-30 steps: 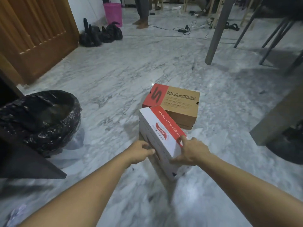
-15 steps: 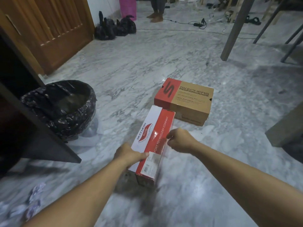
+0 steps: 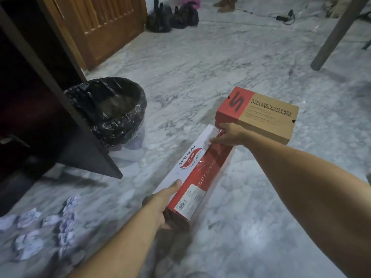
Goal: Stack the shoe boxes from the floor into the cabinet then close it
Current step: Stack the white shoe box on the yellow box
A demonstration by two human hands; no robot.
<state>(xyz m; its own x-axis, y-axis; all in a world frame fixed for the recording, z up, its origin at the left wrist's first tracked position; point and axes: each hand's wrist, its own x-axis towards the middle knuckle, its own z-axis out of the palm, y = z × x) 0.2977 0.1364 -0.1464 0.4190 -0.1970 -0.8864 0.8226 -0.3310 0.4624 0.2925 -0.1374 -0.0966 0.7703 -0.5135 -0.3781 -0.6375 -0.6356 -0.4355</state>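
A long white-and-red cardboard shoe box [image 3: 195, 173] sits at the middle of the frame, held at both ends above the grey-veined marble floor [image 3: 200, 67]. Its long axis runs from about 7 o'clock up to 1 o'clock. The white face reads "SKECHERS Arch Fit" in blue and red; the glossy red face carries white lettering, of which "FORT TECHNOLO" shows, with a white barcode label at the near end. The left hand [image 3: 160, 207] clasps the near end, thumb laid flat along the white face and fingers wrapped under the box. The right hand [image 3: 228, 135] holds the far end, its grip pressed onto the top edge where red meets white.

Just past the right hand, at 2 o'clock, a second box [image 3: 259, 115] lies flat on the floor: plain brown kraft cardboard with a matte red band bearing a large black "S", and "SKECHERS PERFORMANCE" printed in black on the lid. Smaller print below it is too blurred to read.

At 10 o'clock stands a round bin lined with a crinkled, shiny black plastic bag [image 3: 112, 109]. A dark wooden cabinet door [image 3: 66, 125] juts open beside it, at 9 o'clock. Crumpled white paper balls [image 3: 40, 229] lie scattered at 8 o'clock. A panelled brown wooden door [image 3: 104, 27] fills 11 o'clock.
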